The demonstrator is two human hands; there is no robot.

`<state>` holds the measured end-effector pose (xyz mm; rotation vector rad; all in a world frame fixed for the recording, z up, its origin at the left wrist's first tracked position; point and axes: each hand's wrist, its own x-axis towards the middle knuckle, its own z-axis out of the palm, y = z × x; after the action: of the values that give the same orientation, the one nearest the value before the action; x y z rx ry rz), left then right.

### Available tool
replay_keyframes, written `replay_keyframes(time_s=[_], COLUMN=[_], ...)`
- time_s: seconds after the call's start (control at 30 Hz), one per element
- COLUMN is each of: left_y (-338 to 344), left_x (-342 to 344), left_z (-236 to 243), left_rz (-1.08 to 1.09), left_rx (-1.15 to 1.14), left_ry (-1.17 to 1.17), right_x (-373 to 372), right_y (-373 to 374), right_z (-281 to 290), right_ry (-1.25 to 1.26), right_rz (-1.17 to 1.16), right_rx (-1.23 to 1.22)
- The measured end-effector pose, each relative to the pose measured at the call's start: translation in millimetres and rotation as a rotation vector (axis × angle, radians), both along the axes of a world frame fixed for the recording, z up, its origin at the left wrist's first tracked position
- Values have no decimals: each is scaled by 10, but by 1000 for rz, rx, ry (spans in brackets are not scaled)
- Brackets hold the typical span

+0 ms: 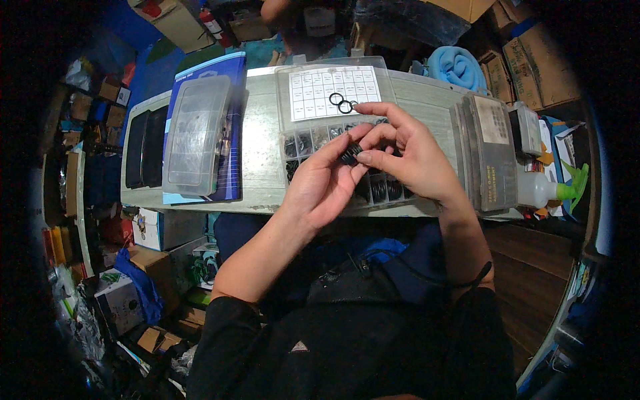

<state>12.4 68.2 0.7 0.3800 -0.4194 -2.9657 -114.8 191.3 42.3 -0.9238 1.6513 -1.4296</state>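
A bunch of black O-rings [351, 155] is gripped between the thumb and fingers of my left hand [325, 183]. My right hand [415, 152] meets it there, its thumb pressed to the same bunch and its index finger stretched toward the loose rings. Under both hands lies an open clear compartment box [303, 143] whose cells hold more black rings; my hands hide much of it. Its raised lid [284, 100] bears a white chart sheet [313, 90]. Two loose black O-rings [336, 99] show against the sheet, with what looks like another by my right index fingertip.
Left on the pale table [261, 143] are a closed clear case [195, 137] on a blue folder [235, 120] and a black flat object [148, 148]. At right stand dark cases [493, 157], a spray bottle [540, 192] and a rolled blue cloth [457, 70]. Cardboard boxes [543, 67] lie beyond.
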Motion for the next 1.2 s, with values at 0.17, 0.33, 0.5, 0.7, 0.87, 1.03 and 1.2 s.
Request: replay_keyframes(time_s=[0.17,0.33,0.5,0.7,0.87,1.03,1.2], left_y=[-13,21,34,41,50,45,38], left_x=[-12,-7,-15,-21,-17,-18,-20], left_z=[-16,33,47,-28,-4,38,16], left_rz=[-17,23,41,52,67,58,52], left_rx=[26,-14,-38,15,-64,-72,-50], left_ry=[-9,-67,-113,-52,-110,-154,-138], right_x=[-13,-11,16,29,26,-9,-26], right_y=[20,30,25,25,41,60,48], right_z=[-11,35,68,69,68,63,39], right_ry=[80,67,175,227,257,295,216], right_rz=[33,5,15,-45,-39,-12,-26], right_rx=[-31,22,-20,27,-7,-4,2])
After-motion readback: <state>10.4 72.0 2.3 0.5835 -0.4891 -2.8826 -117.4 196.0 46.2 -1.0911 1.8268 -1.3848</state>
